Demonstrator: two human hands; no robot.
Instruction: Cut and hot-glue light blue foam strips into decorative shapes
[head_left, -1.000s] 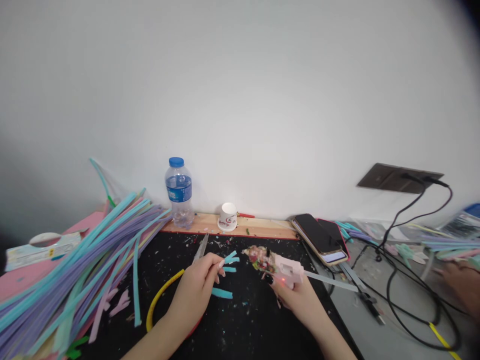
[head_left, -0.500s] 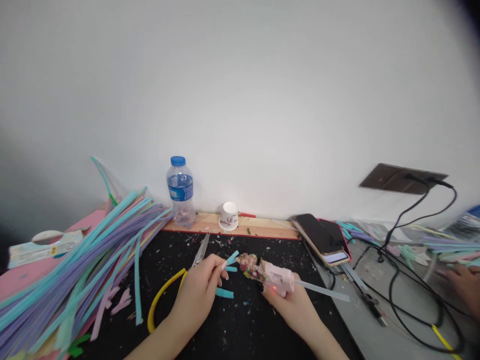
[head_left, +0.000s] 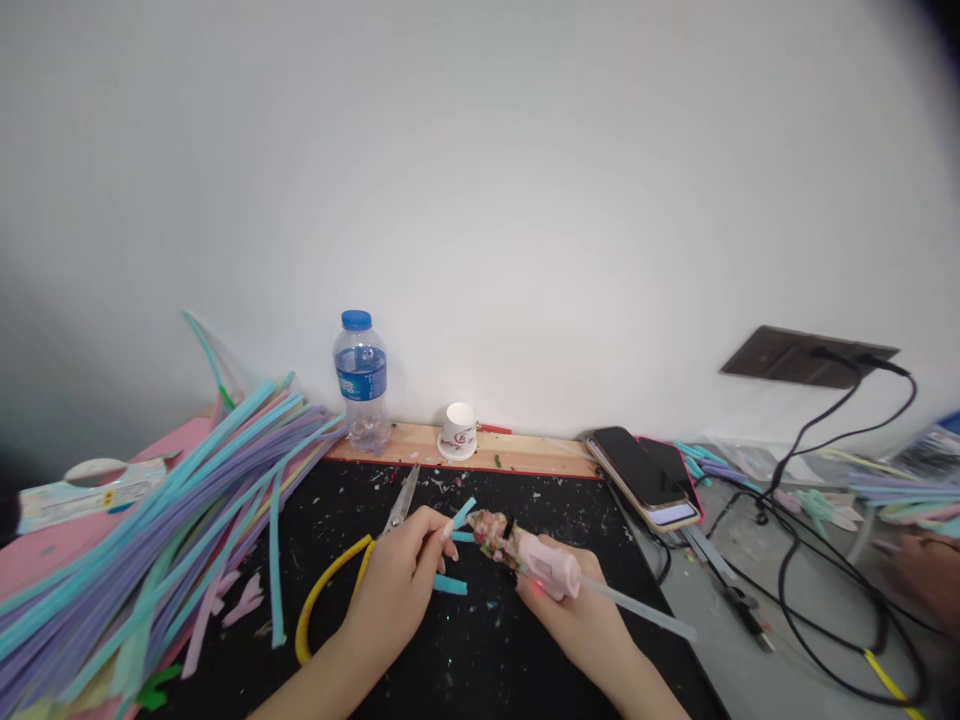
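Observation:
Between its thumb and fingers my left hand (head_left: 409, 560) pinches a short blue fuzzy strip (head_left: 465, 512). My right hand (head_left: 574, 605) is wrapped round a pink hot glue gun (head_left: 544, 565), whose nozzle end is crusted with colourful bits and points at the strip. A clear glue stick (head_left: 645, 608) sticks out of its back, and a red light glows on its side. Another blue piece (head_left: 450, 585) lies on the black mat (head_left: 480, 660) beside my left hand. Yellow-handled scissors (head_left: 401, 505) lie partly hidden behind that hand.
At left lies a heap of pastel fuzzy strips (head_left: 187, 520). A water bottle (head_left: 361, 385) and a paper cup (head_left: 458, 432) stand by the wall. Stacked phones (head_left: 645, 475) and black cables (head_left: 787, 600) lie at right. Another person's hand (head_left: 926, 575) is at the right edge.
My right hand has tilted and turned the glue gun slightly, its back end dropping a little and its nozzle staying close to the strip. My left hand has hardly moved.

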